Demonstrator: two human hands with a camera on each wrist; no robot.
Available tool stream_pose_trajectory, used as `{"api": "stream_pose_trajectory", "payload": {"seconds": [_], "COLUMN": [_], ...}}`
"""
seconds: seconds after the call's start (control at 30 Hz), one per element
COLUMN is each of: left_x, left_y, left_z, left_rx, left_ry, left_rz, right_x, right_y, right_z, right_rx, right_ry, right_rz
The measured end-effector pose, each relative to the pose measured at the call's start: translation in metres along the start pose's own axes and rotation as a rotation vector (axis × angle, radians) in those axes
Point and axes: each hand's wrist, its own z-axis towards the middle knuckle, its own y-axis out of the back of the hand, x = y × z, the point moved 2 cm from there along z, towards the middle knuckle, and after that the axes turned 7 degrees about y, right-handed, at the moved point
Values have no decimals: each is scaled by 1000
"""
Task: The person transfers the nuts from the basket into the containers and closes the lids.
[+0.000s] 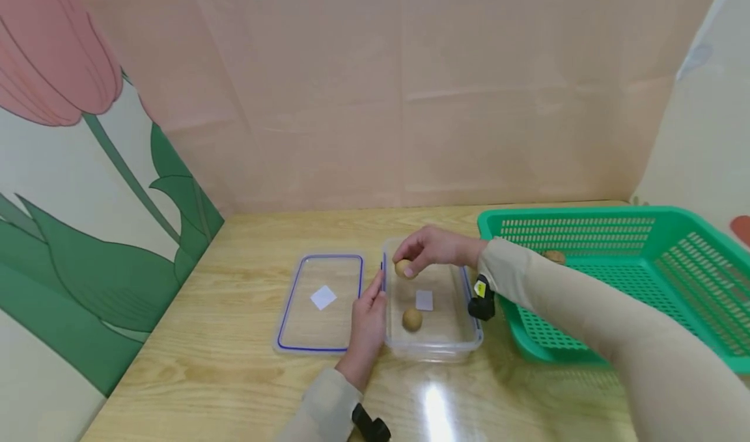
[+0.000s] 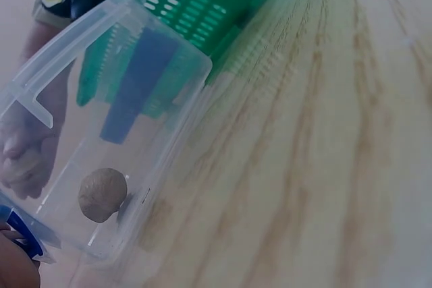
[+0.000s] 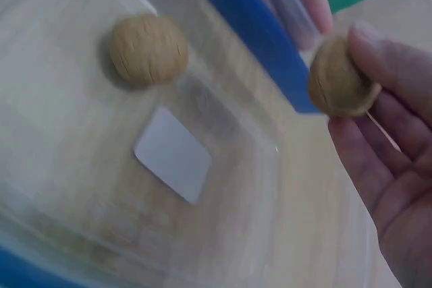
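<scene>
My right hand (image 1: 430, 248) pinches a walnut (image 3: 341, 79) between thumb and fingers, over the far left part of a clear plastic box (image 1: 436, 349) with blue edging. A second walnut (image 1: 413, 319) lies on the box floor near its front end, beside a small white square (image 1: 424, 300); the right wrist view shows that walnut (image 3: 150, 50) from above. My left hand (image 1: 369, 315) rests along the box's left wall, fingers fairly straight at the rim. In the left wrist view, only a bit of that hand (image 2: 17, 264) shows by a blue clip.
A clear lid (image 1: 319, 349) with a blue seal and a white square on it lies left of the box. At the right stands a large green basket (image 1: 577, 215), with a brown walnut (image 1: 553, 257) partly hidden behind my right sleeve. A paper-covered wall (image 1: 404, 103) rises behind the table.
</scene>
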Motion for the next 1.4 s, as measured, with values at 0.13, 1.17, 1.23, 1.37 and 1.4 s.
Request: {"api": "stream_pose_trajectory", "payload": {"seconds": [0.13,1.17,1.23,1.37,1.4], "left_x": [1,5,5,6,6], "left_y": [0,3,3,3,2], "left_z": [-1,2,3,3,3], "left_rx": [-2,-1,-2,2,3], "left_ry": [0,17,16,12,12], "left_rz": [-2,8,9,11,11], "right_x": [-3,-15,-14,-13,-12], "right_y": [1,-25,-24,-19,-18], "right_z": [6,41,42,40,39], "right_rx": [124,586,583,539,525], "right_ry": [7,91,75,72,69], "right_rz": [-20,-222,-229,-248,-249]}}
